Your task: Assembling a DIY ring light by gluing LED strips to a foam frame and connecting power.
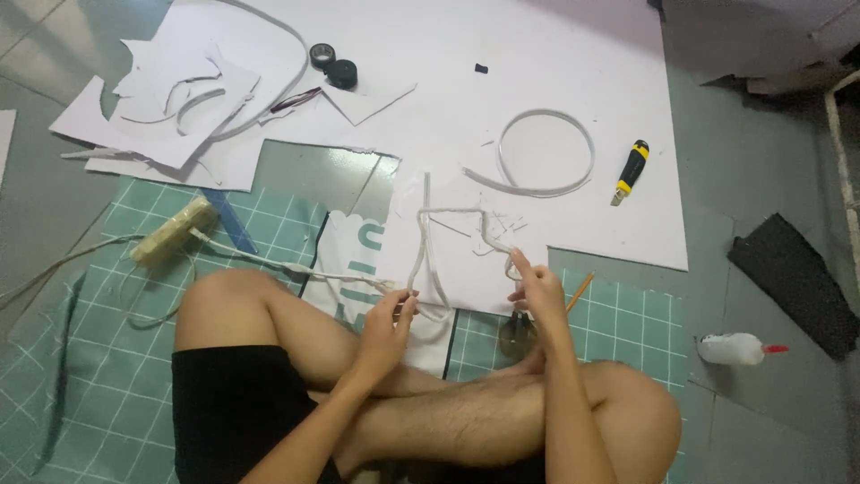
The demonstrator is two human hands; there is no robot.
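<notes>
White bent strip (428,235) pinched between left hand (391,324) and right hand (538,289) grips.

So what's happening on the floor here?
A person sits cross-legged on a green cutting mat, bending a thin white strip with both hands. The left hand pinches one end near the knee; the right hand pinches the other end, and the strip stands looped between them above a large white sheet. A coiled white strip, a yellow-and-black utility knife, a glue bottle and tape rolls lie nearby.
</notes>
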